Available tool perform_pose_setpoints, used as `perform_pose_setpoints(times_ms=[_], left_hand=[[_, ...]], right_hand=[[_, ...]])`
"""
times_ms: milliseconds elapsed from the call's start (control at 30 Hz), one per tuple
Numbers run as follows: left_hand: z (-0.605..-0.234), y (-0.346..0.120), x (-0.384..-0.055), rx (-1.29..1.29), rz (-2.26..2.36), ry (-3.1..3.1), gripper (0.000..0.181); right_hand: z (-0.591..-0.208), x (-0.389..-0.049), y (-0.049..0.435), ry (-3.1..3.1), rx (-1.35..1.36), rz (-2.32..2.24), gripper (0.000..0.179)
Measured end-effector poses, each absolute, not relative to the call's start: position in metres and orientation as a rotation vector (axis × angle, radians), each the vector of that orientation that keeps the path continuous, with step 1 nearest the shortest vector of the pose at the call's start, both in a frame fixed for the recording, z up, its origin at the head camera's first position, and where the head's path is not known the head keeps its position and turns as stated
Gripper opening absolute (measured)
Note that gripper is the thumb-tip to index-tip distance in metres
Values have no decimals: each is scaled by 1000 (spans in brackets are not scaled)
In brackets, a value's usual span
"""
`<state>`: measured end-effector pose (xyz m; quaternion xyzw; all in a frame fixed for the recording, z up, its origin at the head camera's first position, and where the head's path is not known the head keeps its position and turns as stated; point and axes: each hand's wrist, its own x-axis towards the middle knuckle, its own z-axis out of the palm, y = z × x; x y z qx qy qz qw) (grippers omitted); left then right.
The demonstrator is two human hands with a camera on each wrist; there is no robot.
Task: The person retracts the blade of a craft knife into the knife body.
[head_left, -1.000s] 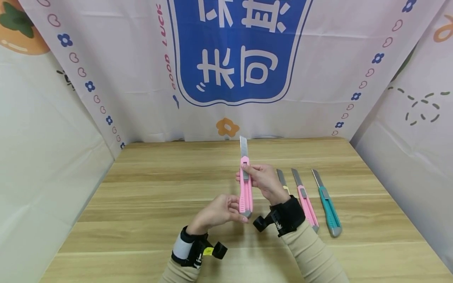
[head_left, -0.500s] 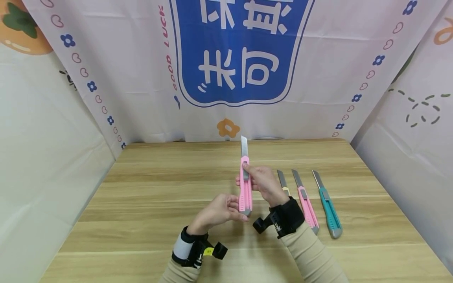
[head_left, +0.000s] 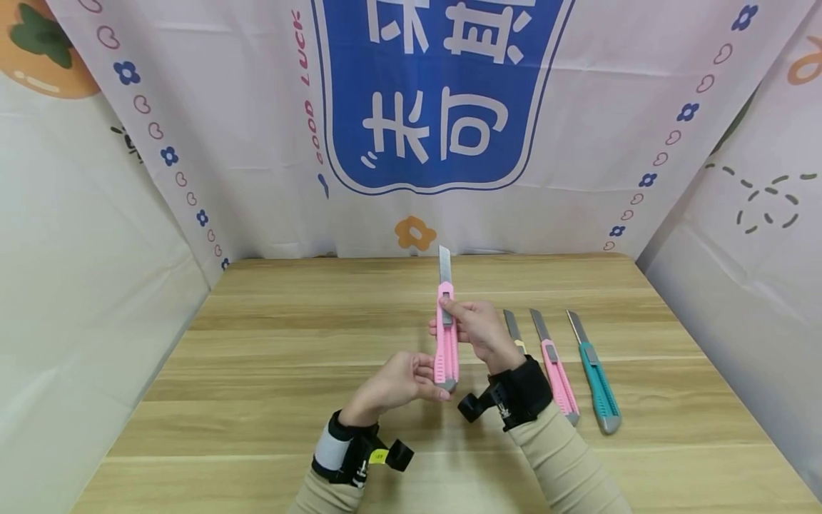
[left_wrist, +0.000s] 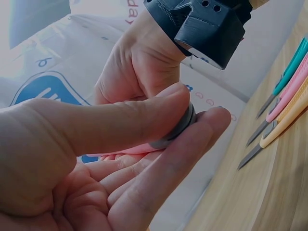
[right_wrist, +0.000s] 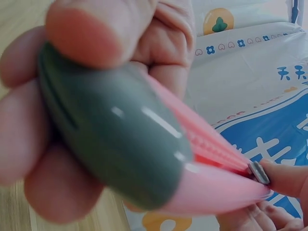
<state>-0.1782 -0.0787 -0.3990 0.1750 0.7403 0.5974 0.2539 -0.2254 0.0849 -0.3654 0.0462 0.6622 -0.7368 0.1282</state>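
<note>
A pink utility knife (head_left: 446,350) is held up over the table, its blade (head_left: 445,265) extended and pointing to the back. My right hand (head_left: 478,330) grips the handle near its upper part, thumb at the grey slider (head_left: 447,311). At the lower end, my left hand (head_left: 401,380) pinches the grey end cap (right_wrist: 115,134) between thumb and fingers. In the left wrist view, the left thumb (left_wrist: 130,118) lies against that cap and hides most of the handle.
To the right lie a yellow utility knife (head_left: 514,330), partly hidden by the right wrist, another pink one (head_left: 560,382) and a teal one (head_left: 599,385), all with blades out. They rest on the wooden table (head_left: 289,321). A printed cloth (head_left: 257,143) hangs behind.
Both hands keep their hold on the pink knife and stay almost still. The whole head view has shifted slightly.
</note>
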Motion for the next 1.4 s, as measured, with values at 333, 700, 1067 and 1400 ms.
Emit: perform_pose_setpoints(times_ms=[333, 700, 1067, 1400], left_hand=[[-398, -78, -178, 471, 1619, 2015, 35], [-395, -78, -176, 441, 1649, 1993, 36], [-397, -79, -176, 398, 1673, 1964, 38], [-396, -79, -177, 333, 1740, 1977, 40]], right_hand=[[-361, -223, 87, 1898, 105, -2164, 40], [-360, -225, 89, 1864, 91, -2191, 41], [-361, -223, 92, 1913, 39, -2175, 43], [-357, -225, 89, 1900, 129, -2203, 46]])
